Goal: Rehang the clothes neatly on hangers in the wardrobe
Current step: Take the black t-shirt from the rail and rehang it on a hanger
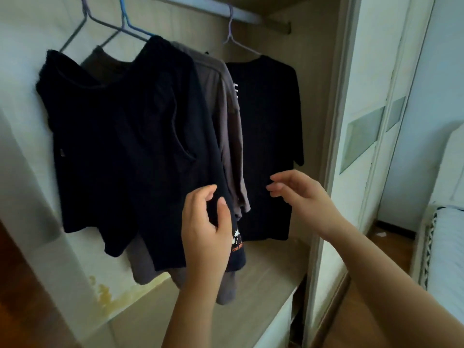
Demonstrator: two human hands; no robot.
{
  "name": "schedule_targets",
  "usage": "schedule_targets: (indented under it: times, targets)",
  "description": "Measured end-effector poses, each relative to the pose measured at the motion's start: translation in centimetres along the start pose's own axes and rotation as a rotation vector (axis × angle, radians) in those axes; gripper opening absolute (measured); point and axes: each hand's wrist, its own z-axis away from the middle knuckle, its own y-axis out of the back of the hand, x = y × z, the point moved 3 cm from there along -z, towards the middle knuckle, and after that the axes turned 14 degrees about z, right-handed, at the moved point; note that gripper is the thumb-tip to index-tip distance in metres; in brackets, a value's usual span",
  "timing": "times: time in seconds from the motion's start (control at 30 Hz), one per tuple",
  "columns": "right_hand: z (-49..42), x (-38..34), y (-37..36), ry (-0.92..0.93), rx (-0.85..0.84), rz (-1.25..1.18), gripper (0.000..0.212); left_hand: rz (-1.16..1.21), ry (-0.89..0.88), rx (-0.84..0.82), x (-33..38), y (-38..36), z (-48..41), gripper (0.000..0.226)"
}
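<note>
Head view, centre: my left hand (204, 223) pinches the shirt (163, 146) at its edge, soft, likely light; right hand (300, 194) hovers slack, empty.

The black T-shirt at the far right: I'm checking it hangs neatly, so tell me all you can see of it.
The black T-shirt is short-sleeved, of soft-looking cloth, with white lettering by the edge that a grey shirt overlaps. It hangs flat and straight on a lilac hanger from the rail. The right hand hovers before its lower part; contact is unclear.
</note>
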Motion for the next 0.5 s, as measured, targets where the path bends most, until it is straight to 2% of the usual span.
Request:
schedule_targets:
  times: [0.2, 0.3, 0.5]
  targets:
    - [-8.3, 1.6, 2.9, 0.128, 0.036, 0.005, 0.018, -0.119, -0.234, -0.01, 1.9, -4.5, -6.2, 0.033]
    - [-13.6, 3.0, 4.8, 0.153, 0.057, -0.009, 0.02, -0.29, -0.354, -0.021, 2.2, -7.6, -10.6, 0.034]
    - [-24.4, 5.8, 8.5, 0.219, 0.161, 0.04, 0.017, -0.585, -0.501, 0.067, 1.3, -11.3, -18.9, 0.034]
